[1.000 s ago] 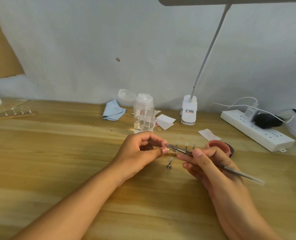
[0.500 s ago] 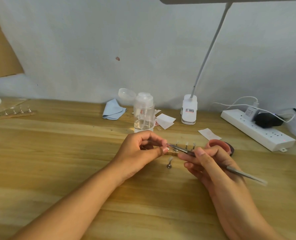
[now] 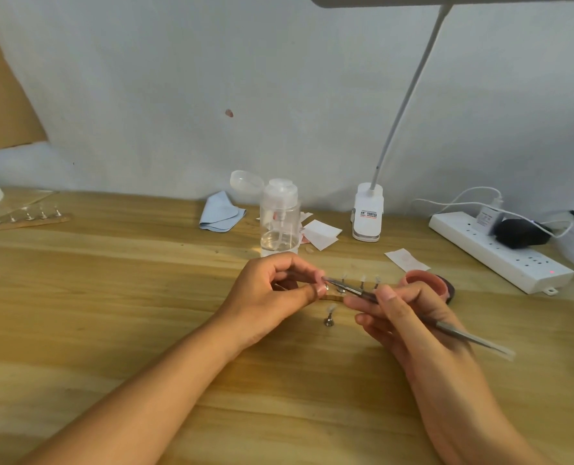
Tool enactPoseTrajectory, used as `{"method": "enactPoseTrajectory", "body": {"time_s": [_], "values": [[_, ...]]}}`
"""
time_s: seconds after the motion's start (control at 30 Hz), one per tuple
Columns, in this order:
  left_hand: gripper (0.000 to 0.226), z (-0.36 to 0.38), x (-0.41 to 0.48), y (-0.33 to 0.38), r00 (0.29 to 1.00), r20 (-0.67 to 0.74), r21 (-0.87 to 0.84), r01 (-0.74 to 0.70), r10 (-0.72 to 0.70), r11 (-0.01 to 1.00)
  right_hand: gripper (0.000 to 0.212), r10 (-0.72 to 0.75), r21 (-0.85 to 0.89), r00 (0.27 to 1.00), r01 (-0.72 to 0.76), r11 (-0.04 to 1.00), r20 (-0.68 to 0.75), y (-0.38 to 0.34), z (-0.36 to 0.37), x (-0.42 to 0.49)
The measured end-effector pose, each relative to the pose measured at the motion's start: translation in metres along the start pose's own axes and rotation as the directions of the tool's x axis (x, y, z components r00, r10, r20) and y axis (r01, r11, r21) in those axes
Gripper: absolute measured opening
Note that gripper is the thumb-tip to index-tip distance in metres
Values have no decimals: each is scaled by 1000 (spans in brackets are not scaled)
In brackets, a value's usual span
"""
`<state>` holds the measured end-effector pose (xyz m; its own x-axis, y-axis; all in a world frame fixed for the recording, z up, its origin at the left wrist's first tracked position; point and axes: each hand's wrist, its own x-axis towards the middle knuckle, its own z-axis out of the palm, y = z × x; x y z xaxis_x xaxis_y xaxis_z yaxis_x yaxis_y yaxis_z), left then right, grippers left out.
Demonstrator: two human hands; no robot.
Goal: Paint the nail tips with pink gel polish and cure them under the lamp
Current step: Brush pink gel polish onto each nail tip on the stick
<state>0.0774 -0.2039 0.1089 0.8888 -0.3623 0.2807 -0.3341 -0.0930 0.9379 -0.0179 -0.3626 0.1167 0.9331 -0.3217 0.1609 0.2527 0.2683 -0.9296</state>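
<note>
Two hands meet above the wooden surface [image 3: 111, 297], with a desk lamp [image 3: 367, 213] clipped behind. The left hand [image 3: 268, 297] pinches a small nail tip stand [image 3: 325, 287] between thumb and fingers [image 3: 299, 267]. The right hand [image 3: 409, 317] grips a thin metal brush [image 3: 463, 333], its point at that stand. Painting looks under way. Other nail tips [image 3: 362, 279] wait on their strip, looking unpainted. The next move, I judge, calls for reloading from the pink pot [image 3: 423, 278].

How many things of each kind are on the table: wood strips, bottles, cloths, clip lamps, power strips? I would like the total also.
Wood strip: 2
Bottle: 1
Cloth: 1
Clip lamp: 1
Power strip: 1
Total: 6
</note>
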Motion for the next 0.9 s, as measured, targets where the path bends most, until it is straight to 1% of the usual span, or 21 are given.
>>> {"method": "enactPoseTrajectory", "body": {"time_s": [0.33, 0.5, 0.67, 0.9], "values": [[19, 1, 0, -1, 1000, -2, 1, -9, 9, 1000, 19, 12, -17, 1000, -12, 1000, 2, -1, 3, 2], [14, 1, 0, 0, 1000, -14, -1, -10, 10, 1000, 21, 5, -11, 1000, -5, 1000, 2, -1, 1, 0], [13, 1, 0, 1, 1000, -14, -2, -16, 16, 1000, 18, 6, 35, 1000, -5, 999, -18, -3, 0, -1], [12, 1, 0, -1, 999, -2, 6, -39, 39, 999, 21, -2, -28, 1000, 2, 1000, -16, -2, 0, -1]]}}
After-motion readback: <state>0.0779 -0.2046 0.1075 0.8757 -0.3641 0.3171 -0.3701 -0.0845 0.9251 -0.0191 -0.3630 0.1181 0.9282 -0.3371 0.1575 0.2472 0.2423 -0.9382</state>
